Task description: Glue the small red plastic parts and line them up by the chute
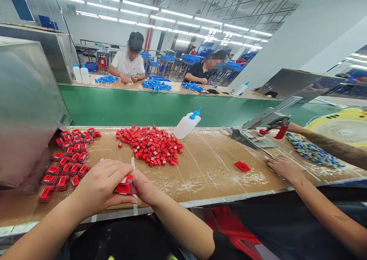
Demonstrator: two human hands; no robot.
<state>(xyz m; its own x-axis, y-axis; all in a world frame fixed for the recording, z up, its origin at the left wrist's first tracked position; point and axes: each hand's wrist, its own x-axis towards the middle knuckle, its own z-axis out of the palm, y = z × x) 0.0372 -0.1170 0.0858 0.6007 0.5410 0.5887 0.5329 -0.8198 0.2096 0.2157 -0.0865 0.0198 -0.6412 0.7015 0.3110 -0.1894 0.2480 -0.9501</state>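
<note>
Near the front edge of the workbench, my left hand wraps round a small red plastic part with a grey band. Pressed against the same part from the right is my right hand, its fingers partly hidden. To the left of my hands lie several similar red-and-grey parts in loose rows. Beyond them is a heap of small red pieces. A white squeeze bottle with a blue tip stands tilted in the view beside that heap.
A metal cabinet bounds the left side. At right, a co-worker's hands are near a lever press, a single red part and a pile of blue-and-white pieces. Behind a green belt, two people sit with blue parts.
</note>
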